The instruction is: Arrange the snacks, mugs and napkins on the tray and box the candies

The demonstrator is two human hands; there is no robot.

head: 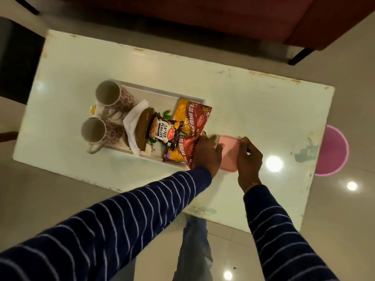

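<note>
Two hands work a pink box [230, 154] on the white table [243, 98], just right of the tray [162, 94] already loaded with mugs [109, 96], napkins [134, 112] and snack packets [190, 118]. Left hand [207, 153] and right hand [248, 157] curl over opposite lid edges, gripping it. Likely the closing step: next, press the lid down evenly; candies hidden.

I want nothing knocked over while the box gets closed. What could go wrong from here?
1. The left hand works at the pink lid right against the nearer aloo bhujia packet, which overhangs the tray; a nudge might slide it off.
2. If the right hand presses only one side, the lid may seat crooked.
</note>
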